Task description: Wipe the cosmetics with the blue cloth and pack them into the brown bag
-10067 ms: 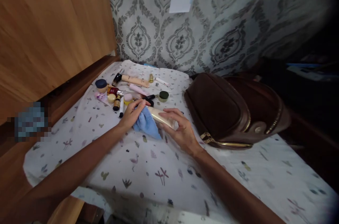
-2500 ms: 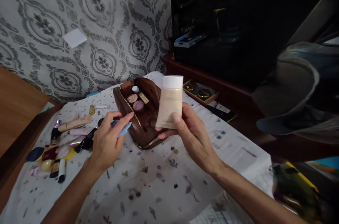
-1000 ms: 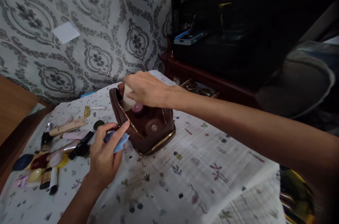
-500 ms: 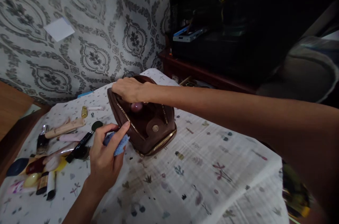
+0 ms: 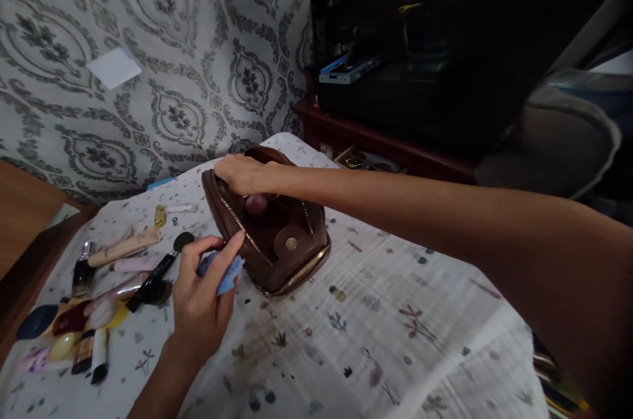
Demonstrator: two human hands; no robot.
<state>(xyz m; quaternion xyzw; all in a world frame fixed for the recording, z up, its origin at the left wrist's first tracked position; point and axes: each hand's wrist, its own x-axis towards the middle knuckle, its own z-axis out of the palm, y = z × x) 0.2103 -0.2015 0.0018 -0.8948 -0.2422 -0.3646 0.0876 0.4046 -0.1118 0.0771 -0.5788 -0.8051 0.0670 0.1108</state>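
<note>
A brown handbag [image 5: 306, 247] with gold zips stands unzipped on the patterned cloth. My right hand [image 5: 240, 173] reaches down into its far left side, and the fingers are hidden inside. Just below that hand a rounded pinkish thing [image 5: 256, 204] shows in the bag; its kind is unclear. Closed round a crumpled blue cloth [image 5: 228, 277], my left hand [image 5: 202, 300] rests against the bag's near left edge, index fingertip by the zip.
Makeup items lie on the left of the white patterned cloth [image 5: 376, 326], among them a black tube [image 5: 152, 280], a beige tube [image 5: 126, 247] and a small gold bottle [image 5: 159, 215]. A dark screen [image 5: 445, 23] stands behind on a reddish-brown cabinet [image 5: 386, 142].
The view has shifted slightly. My right hand stays in the bag, and the pinkish thing looks darker and a little lower. My left hand keeps the blue cloth at the bag's edge.
</note>
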